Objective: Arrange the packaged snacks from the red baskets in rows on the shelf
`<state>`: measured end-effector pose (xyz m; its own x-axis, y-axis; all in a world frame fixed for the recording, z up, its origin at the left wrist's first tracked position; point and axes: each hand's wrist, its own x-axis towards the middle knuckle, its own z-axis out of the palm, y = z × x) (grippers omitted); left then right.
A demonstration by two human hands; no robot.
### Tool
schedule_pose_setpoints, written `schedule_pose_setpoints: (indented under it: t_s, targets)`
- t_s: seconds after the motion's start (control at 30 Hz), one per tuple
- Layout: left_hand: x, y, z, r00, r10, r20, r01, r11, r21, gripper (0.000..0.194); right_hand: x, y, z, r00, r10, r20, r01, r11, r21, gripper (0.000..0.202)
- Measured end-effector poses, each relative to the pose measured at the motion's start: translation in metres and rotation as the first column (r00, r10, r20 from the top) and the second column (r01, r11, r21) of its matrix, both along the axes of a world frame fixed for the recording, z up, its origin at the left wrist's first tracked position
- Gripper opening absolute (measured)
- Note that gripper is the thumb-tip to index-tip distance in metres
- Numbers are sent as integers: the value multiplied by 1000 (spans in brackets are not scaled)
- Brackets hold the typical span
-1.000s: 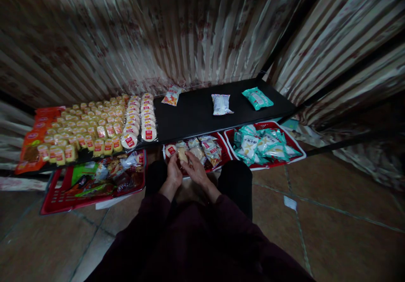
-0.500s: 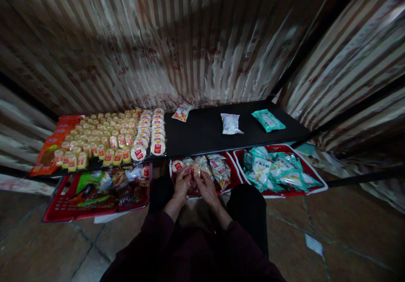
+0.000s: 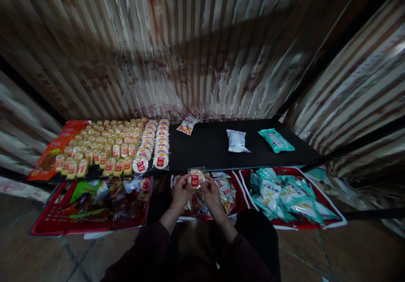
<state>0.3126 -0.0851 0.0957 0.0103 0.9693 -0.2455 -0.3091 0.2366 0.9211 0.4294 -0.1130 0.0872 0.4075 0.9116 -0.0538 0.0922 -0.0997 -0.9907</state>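
Between my two hands is a round wrapped cake with a red label (image 3: 195, 179), over the middle red basket (image 3: 243, 198). My left hand (image 3: 179, 195) pinches its left edge, and my right hand (image 3: 211, 194) grips the right edge. Two rows of similar round cakes (image 3: 160, 160) stand on the black shelf (image 3: 202, 149), beside many small yellow wrapped cakes (image 3: 118, 167). An orange packet (image 3: 52, 155) lies at the shelf's left end.
On the shelf lie a small red-white packet (image 3: 187, 124), a white packet (image 3: 236, 141) and a teal packet (image 3: 276, 140). A left basket (image 3: 47, 218) holds mixed snacks; a right basket (image 3: 340, 218) holds teal packets. Corrugated sheeting rises behind.
My hands have lifted a round cake up from the middle basket, and its red label now shows. The whole view has shifted, so the shelf sits lower in the picture.
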Motion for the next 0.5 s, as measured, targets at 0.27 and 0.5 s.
schedule_pose_setpoints:
  t_s: [0.27, 0.5]
  targets:
    - [5, 41, 16, 988, 127, 92, -126, 992, -20, 31, 5, 49, 19, 998, 62, -21, -62, 998, 11, 49]
    - [10, 89, 25, 948, 233, 218, -226, 972, -56, 29, 6, 105, 11, 991, 95, 93, -106, 986, 126, 43]
